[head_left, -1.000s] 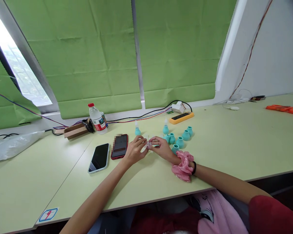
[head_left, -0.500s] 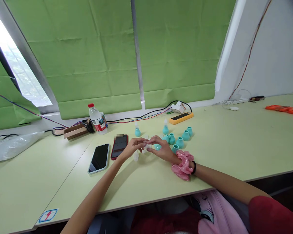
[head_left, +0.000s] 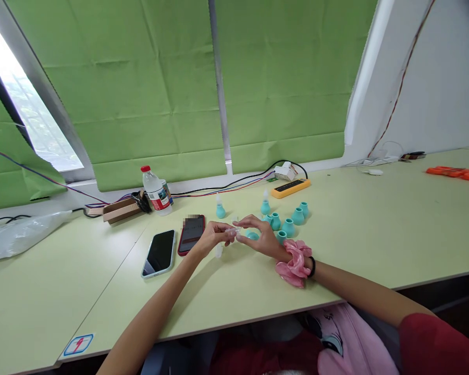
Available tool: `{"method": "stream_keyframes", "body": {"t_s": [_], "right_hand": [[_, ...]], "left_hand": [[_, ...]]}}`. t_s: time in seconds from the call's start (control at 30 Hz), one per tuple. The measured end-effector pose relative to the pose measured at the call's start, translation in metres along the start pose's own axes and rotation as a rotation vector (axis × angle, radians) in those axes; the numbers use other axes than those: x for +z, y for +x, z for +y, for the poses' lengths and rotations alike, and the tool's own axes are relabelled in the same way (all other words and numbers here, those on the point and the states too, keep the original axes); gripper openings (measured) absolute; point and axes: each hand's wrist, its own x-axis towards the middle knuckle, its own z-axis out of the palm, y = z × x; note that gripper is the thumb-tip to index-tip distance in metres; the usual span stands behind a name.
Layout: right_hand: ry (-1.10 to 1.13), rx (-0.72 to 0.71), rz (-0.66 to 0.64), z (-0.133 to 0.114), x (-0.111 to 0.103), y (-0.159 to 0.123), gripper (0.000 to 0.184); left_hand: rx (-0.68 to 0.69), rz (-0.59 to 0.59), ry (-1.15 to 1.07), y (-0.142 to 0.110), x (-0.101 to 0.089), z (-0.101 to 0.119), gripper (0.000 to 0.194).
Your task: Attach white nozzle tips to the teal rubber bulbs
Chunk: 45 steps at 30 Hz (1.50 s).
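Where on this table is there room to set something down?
Widest: right of the teal bulbs, short of the orange items. Another: left of the pale-edged phone, behind the blue-edged sticker. It's crowded around the left hand and right hand, and along the cables at the back.

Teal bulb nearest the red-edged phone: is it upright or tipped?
Upright: the teal bulb stands on the table, its clear tip pointing up.

The hands (head_left: 266,240) partly hide a clear piece (head_left: 232,232), its shape unclear.
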Motion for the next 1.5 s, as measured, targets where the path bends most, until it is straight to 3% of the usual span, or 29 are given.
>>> {"method": "stream_keyframes", "body": {"t_s": [0.13, 0.27, 0.4, 0.5, 0.6, 0.7, 0.9, 1.07, 1.33, 1.5], "right_hand": [[-0.193, -0.044, 0.018, 0.005, -0.008, 0.002, 0.030], [-0.583, -0.100, -0.132, 0.007, -0.009, 0.002, 0.038], [-0.885, 0.043, -0.286, 0.006, -0.002, -0.001, 0.040], [-0.987, 0.181, -0.410, 0.012, 0.000, -0.003, 0.034], [-0.962, 0.249, -0.446, 0.021, 0.000, -0.005, 0.032], [-0.873, 0.236, -0.354, 0.026, -0.001, -0.004, 0.034], [-0.488, -0.024, -0.111, 0.022, 0.002, -0.003, 0.036], [-0.283, -0.136, -0.064, 0.019, 0.007, -0.006, 0.038], [-0.248, -0.133, -0.026, 0.019, 0.007, -0.006, 0.036], [-0.262, -0.108, -0.016, 0.019, 0.007, -0.005, 0.034]], "left_hand": [[0.024, 0.133, -0.048, 0.002, -0.003, -0.002, 0.022], [0.026, 0.284, -0.076, 0.005, -0.005, -0.007, 0.028], [0.017, 0.312, -0.123, 0.007, -0.004, -0.010, 0.039], [0.007, 0.330, -0.129, 0.006, -0.003, -0.008, 0.042], [-0.027, 0.308, -0.126, 0.005, -0.003, -0.007, 0.043], [-0.070, 0.290, -0.135, 0.006, -0.003, -0.009, 0.042], [-0.103, 0.303, -0.109, 0.007, -0.002, -0.016, 0.048], [-0.088, 0.299, -0.010, 0.008, 0.004, -0.015, 0.046], [-0.034, 0.234, 0.108, 0.010, 0.008, -0.017, 0.037], [-0.087, 0.182, 0.101, 0.012, 0.008, -0.025, 0.038]]}}
